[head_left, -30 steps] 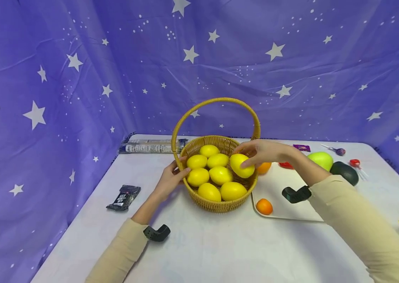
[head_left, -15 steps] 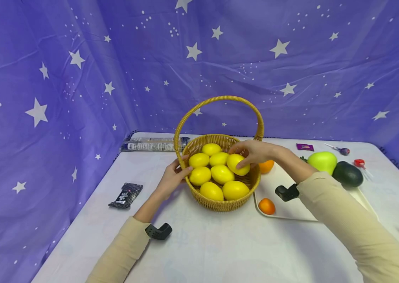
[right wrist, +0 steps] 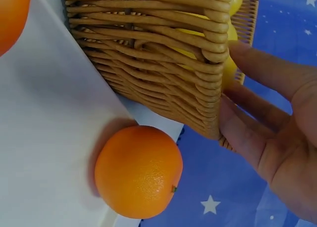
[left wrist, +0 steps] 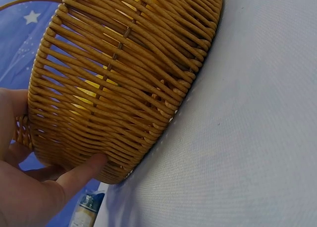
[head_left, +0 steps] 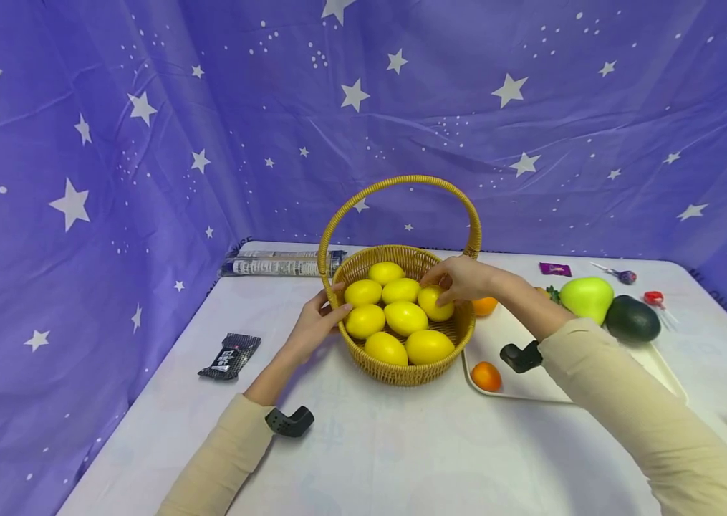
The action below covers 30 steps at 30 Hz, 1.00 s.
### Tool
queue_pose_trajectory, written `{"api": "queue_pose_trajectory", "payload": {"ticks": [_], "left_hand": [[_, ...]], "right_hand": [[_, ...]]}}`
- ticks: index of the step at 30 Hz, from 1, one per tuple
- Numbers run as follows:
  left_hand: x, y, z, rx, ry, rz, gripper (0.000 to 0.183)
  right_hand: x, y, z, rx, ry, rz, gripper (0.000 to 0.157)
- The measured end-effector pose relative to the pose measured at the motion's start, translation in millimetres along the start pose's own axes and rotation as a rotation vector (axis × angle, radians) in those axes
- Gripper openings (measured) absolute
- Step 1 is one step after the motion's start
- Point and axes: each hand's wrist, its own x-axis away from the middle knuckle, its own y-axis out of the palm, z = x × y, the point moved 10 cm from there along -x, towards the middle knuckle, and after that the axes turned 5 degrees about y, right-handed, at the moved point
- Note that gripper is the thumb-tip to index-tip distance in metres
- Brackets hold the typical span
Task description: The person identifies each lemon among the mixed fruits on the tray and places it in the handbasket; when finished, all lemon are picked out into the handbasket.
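A woven basket [head_left: 395,374] with a tall arched handle holds several yellow lemons [head_left: 405,318]. My left hand [head_left: 314,328] grips its left side, one digit at the rim and another finger along the outer weave in the left wrist view. Over the right rim reaches my right hand [head_left: 471,278], its thumb and fingers around a lemon [head_left: 434,305] that sits low among the others. In the right wrist view the rim hides most of that lemon, and an orange [right wrist: 138,172] shows just outside the basket.
Right of the basket lies a white tray [head_left: 521,383] with a small orange fruit [head_left: 486,377], a green fruit [head_left: 587,298] and a dark avocado-like fruit [head_left: 632,319]. Lollipops [head_left: 626,276] lie behind it. A black packet [head_left: 231,356] and a clear-wrapped pack [head_left: 279,265] are at left.
The right hand has lowered its lemon into the right side of the basket, among the others. The left hand has stayed at the basket's side. The view has shifted slightly.
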Motion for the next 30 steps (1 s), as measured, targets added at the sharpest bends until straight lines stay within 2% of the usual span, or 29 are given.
{"api": "queue_pose_trajectory", "payload": {"ticks": [8, 14, 18, 19, 21, 23, 25, 27, 30], "left_hand": [[1.8, -0.5, 0.6, -0.013, 0.054, 0.0, 0.061], [-0.8, -3.3, -5.5, -0.028, 0.004, 0.003, 0.057], [-3.7, -5.0, -7.3, -0.062, -0.029, -0.015, 0.056], [-4.5, -5.7, -6.8, -0.09, -0.035, -0.021, 0.057], [-6.8, -8.7, -1.9, -0.225, -0.019, -0.035, 0.058], [-8.8, -13.4, 8.1, -0.418, 0.025, -0.044, 0.064], [-11.3, -20.1, 21.7, -0.621, 0.068, -0.029, 0.075], [-14.7, -26.4, 39.6, -0.768, 0.12, -0.005, 0.086], [-26.0, -30.8, 76.7, -0.833, 0.25, 0.028, 0.087]], "right_hand": [[7, -0.8, -7, 0.013, -0.1, 0.025, 0.038], [26, -3.4, -13, 0.04, -0.171, 0.062, 0.036], [49, 0.7, -15, 0.136, -0.241, 0.097, 0.032], [56, 2.1, -15, 0.185, -0.26, 0.114, 0.031], [72, 4.2, -15, 0.304, -0.305, 0.174, 0.032], [88, 4.5, -10, 0.46, -0.327, 0.26, 0.034], [103, 0.8, -2, 0.616, -0.314, 0.358, 0.038], [115, -7.7, 11, 0.745, -0.251, 0.435, 0.043], [126, -32.2, 37, 0.839, -0.067, 0.472, 0.052]]}}
